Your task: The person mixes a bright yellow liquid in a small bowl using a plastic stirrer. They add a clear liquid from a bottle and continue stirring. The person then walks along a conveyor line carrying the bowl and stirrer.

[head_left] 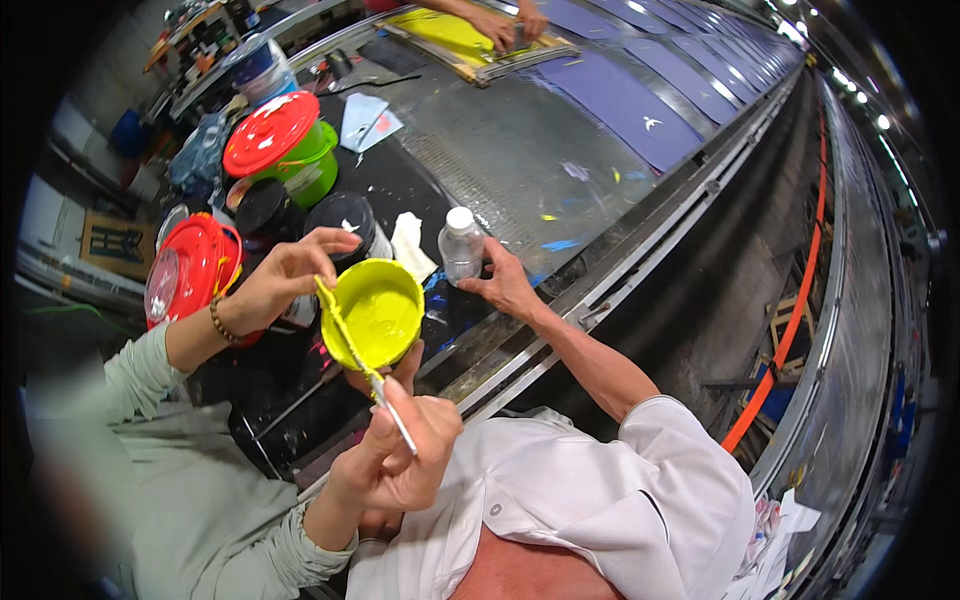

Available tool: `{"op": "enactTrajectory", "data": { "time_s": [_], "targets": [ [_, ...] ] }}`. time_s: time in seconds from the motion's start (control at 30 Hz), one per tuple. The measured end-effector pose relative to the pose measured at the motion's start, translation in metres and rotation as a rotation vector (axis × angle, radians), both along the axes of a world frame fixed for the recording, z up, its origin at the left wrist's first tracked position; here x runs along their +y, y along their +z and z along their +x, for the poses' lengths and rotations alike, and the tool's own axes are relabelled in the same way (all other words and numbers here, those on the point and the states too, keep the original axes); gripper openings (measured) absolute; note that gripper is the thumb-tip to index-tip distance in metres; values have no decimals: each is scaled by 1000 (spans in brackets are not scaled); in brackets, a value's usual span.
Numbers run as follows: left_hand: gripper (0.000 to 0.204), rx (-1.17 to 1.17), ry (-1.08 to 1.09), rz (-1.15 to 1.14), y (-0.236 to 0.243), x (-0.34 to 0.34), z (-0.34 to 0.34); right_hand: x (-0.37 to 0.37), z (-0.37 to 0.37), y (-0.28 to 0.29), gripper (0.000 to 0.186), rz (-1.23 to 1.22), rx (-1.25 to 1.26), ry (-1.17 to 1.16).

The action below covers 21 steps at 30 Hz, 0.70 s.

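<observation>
My right hand (505, 282) grips a clear plastic bottle (461, 250) with a white cap on the dark bench (443, 321). My left hand (409, 359), mostly hidden, holds a yellow cup (381, 316) with yellow paint inside. A co-worker in pale green sleeves has one hand (294, 268) at the cup's rim; their other hand (404, 455) grips a paint-coated spatula (352, 350) resting across that rim. A white rag (410, 243) lies between cup and bottle, beside a black tub (338, 215).
Red-lidded buckets (275, 137) and other containers crowd the left. At the top, another person's hands (500, 30) work at a yellow screen frame (450, 35). Purple printed panels (640, 110) extend along the long table. A metal rail (690, 200) edges it, with an orange strip (785, 330) beyond.
</observation>
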<state>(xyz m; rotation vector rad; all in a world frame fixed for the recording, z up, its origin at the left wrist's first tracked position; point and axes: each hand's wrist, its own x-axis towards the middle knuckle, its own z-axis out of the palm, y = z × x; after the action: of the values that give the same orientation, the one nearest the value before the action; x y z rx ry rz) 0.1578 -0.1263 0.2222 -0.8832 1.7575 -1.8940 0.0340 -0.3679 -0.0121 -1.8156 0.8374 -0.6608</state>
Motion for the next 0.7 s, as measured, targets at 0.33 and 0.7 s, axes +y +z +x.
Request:
{"op": "enactTrajectory", "data": {
  "time_s": [0.33, 0.7],
  "targets": [
    [22, -42, 44, -24, -1, 0, 0, 23, -46, 1, 74, -288, 180, -128],
    [21, -66, 72, -67, -4, 4, 2, 44, -105, 16, 49, -453, 229, -44]
  ]
}}
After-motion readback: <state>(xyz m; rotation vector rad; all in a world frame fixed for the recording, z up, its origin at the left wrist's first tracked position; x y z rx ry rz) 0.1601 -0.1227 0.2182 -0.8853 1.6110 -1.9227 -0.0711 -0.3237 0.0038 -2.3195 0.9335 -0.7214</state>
